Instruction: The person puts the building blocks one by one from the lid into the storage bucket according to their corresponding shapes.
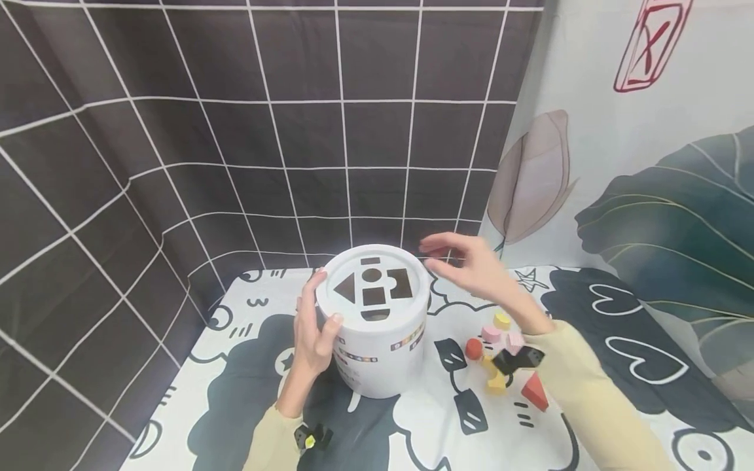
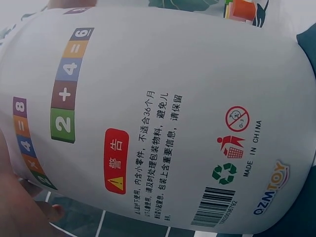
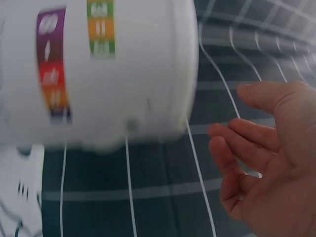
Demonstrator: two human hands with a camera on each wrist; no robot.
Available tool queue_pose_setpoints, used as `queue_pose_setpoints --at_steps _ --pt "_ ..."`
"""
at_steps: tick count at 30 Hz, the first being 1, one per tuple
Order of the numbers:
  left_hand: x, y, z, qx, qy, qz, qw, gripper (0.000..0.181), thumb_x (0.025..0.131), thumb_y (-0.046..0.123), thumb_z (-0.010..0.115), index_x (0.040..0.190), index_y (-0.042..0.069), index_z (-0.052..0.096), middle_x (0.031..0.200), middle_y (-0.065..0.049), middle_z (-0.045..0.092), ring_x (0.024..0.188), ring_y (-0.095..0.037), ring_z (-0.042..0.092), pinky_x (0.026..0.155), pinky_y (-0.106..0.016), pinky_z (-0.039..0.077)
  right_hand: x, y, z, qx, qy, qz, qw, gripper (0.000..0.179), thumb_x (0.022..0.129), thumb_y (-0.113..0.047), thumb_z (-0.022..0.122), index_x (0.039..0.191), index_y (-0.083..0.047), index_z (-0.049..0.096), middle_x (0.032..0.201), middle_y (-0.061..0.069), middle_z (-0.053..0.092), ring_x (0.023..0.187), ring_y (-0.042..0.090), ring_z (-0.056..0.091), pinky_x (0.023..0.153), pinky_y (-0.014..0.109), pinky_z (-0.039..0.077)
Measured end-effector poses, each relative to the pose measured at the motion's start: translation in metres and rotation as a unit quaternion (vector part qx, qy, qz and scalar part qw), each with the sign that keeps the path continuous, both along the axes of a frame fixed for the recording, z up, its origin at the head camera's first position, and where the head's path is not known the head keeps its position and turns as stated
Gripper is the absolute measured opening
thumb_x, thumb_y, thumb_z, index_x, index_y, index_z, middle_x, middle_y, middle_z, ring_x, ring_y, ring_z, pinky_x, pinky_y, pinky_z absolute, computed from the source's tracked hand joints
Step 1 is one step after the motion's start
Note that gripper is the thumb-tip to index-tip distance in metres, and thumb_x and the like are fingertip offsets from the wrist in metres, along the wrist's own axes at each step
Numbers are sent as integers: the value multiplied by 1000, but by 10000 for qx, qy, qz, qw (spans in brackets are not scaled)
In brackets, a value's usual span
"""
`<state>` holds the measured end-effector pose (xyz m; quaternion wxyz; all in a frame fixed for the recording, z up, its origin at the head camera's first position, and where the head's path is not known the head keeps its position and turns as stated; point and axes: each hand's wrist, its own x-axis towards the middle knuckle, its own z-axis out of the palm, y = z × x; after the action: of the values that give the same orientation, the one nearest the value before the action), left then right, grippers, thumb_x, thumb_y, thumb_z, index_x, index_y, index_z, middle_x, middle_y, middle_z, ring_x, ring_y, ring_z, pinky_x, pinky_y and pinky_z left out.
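Note:
A white shape-sorter bucket (image 1: 379, 373) stands upright on the cloth, its round lid (image 1: 352, 310) cut with triangular, round, square and other openings. My left hand (image 1: 312, 330) holds it at the left, with the thumb at the front rim and the fingers along the side. Printed sums, a red warning label and a barcode cover the bucket wall (image 2: 163, 59) in the left wrist view. Apart from the lid's right edge, my right hand (image 1: 462, 265) hovers with bent, spread fingers. Nothing lies between thumb and fingertips of that right hand (image 3: 281, 163) in the right wrist view.
Right of the bucket lie several toy blocks: a red round block (image 1: 474, 348), pink blocks (image 1: 491, 334), a yellow block (image 1: 502, 320), a yellow arched block (image 1: 495, 381) and a red wedge (image 1: 535, 392). The right forearm passes beside them. A dark gridded curtain (image 1: 306, 137) hangs behind.

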<state>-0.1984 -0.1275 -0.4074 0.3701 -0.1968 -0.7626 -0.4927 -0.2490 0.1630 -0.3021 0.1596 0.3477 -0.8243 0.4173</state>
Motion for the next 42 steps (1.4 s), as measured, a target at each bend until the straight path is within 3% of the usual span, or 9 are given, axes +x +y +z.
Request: queue_pose_setpoints --at_steps 8,18,30,42 --pt "0 -7 0 -11 74 90 9999 71 79 33 49 142 0 45 149 -20 46 140 -40 37 107 -75 10 14 78 -15 40 35 -1026 9947 26 90 -5 71 116 -3 71 105 11 73 91 1 60 73 18 43" --pt "1 -6 -1 0 33 41 10000 71 78 31 49 142 1 45 148 -21 46 140 -41 37 108 -75 9 38 133 -44 417 -506 -2011 9774 29 92 -13 72 119 -3 69 109 15 71 87 -2 56 74 12 43" --pt "-1 -4 0 -14 60 26 10000 70 79 32 49 142 0 45 148 -21 47 140 -40 36 107 -76 9 64 167 -75 755 -954 -2201 9679 37 90 -15 75 123 -2 66 114 19 69 91 -13 52 74 8 43" --pt "-2 -1 -1 2 16 -13 10000 71 79 33 49 142 0 45 148 -21 46 141 -40 36 108 -75 7 81 191 -95 1070 -1287 -2612 9507 41 88 -21 77 123 -3 65 114 18 68 89 -10 51 69 14 42"
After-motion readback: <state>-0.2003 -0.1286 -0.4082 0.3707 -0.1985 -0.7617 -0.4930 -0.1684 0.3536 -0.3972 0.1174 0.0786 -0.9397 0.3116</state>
